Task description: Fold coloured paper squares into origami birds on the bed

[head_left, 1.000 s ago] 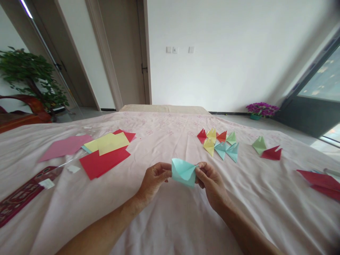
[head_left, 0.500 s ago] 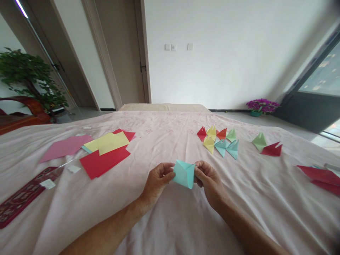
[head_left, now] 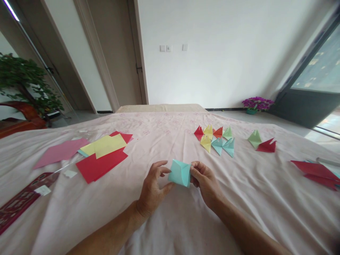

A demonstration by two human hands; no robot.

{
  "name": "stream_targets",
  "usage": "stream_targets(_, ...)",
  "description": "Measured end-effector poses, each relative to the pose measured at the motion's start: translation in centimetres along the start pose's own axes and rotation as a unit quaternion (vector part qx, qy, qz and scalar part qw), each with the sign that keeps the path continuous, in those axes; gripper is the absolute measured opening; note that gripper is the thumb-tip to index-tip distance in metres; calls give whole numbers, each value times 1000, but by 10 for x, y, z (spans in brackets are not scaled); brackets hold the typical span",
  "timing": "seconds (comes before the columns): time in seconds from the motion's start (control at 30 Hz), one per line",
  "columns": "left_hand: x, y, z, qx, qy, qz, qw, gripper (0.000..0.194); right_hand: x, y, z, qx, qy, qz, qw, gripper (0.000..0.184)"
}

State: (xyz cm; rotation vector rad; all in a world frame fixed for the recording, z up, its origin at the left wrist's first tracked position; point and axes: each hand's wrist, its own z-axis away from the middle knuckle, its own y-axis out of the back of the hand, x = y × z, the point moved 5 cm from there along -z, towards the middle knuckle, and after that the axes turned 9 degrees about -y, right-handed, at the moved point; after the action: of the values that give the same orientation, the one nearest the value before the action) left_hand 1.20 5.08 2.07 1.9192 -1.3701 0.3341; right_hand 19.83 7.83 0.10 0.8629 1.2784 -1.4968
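Observation:
A light turquoise sheet of folded paper point(head_left: 179, 173), roughly square with crease lines across its face, is held up over the cloth. My right hand point(head_left: 204, 179) pinches its right edge between thumb and fingers. At the paper's left edge my left hand point(head_left: 154, 184) has thumb and fingers spread apart, the fingertips close to or touching the edge. Beyond my right hand stand several folded paper pieces in red, yellow, orange, green and blue, among them a yellow folded piece point(head_left: 205, 143) and a blue one point(head_left: 217, 145).
Red paper sheets point(head_left: 99, 166), yellow sheets point(head_left: 111, 145) and a pink sheet point(head_left: 60, 152) lie left on the pink tablecloth point(head_left: 159, 141). A dark red packet point(head_left: 21, 205) is at the left edge. To the right are a green folded piece point(head_left: 255, 139) and red folded papers point(head_left: 316, 171).
My left hand has loosened from the paper's left edge, its thumb and fingers spreading. The paper has turned to show its creased face flatter. My right hand keeps its pinch.

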Motion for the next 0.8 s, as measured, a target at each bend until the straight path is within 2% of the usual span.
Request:
stream_targets(0.23,7,0,-3,26,-82,-110,990,36,1,-1,0,6,-11,-26,1000,31)
stream_targets(0.5,-1,1,-6,40,-67,-97,992,26,4,-4,2,4,-23,-33,999,32)
stream_targets(0.8,7,3,-7,38,-105,-107,988,20,-1,-8,7,4,-12,-14,1000,33)
